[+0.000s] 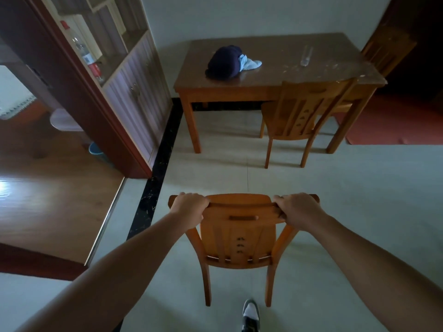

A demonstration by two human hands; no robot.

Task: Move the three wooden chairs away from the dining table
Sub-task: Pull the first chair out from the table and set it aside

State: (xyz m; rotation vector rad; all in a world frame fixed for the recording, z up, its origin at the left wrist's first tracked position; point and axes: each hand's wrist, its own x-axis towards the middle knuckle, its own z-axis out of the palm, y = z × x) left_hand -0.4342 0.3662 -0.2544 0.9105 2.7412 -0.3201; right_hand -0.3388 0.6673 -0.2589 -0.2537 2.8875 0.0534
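Observation:
A wooden chair (239,233) stands on the pale floor close in front of me, well apart from the dining table (273,75). My left hand (189,209) grips the left end of its top rail and my right hand (299,210) grips the right end. A second wooden chair (302,111) is tucked under the table's near side, toward the right. A third wooden chair (386,49) stands at the table's far right end, partly in shadow.
On the table lie a dark blue cloth bundle (225,62) and a clear glass (305,56). A cabinet (124,75) with bottles stands at the left by a doorway. A red mat (393,125) lies at the right. My shoe (250,315) shows below the chair.

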